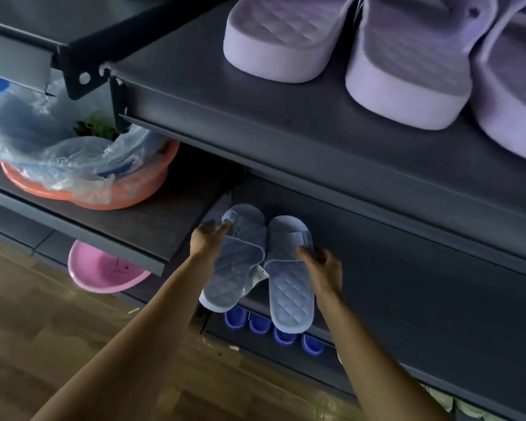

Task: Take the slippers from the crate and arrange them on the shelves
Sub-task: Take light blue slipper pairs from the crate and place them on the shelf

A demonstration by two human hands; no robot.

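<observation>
Head view, centre of frame. 2 pale blue slippers on the middle shelf [407,268]: left slipper [236,262] and right slipper [290,287], toes pointing into the shelf, heels overhanging the front edge toward the lower centre of the frame. A clear wrapper or tag shows between them; cannot tell which.

Left hand [205,240]: fingers loosely curled, touching the toe end of the left slipper, at its strap side. Right hand [322,265]: fingers half-closed at the strap edge of the right slipper; whether it pinches the strap or only rests on it, cannot tell.

Crate: not in view.

Judgement: step in hand is squaring the pair on the shelf. The left slipper sits angled, heel swung toward the left of frame. To do it well: push both deeper until the heels clear the edge, turn the left heel to run parallel with the right, keep the sides just beside each other.

Upper right of frame: 3 lilac slippers [401,56] on the upper shelf [225,98], heels outward. Match that line.
</observation>
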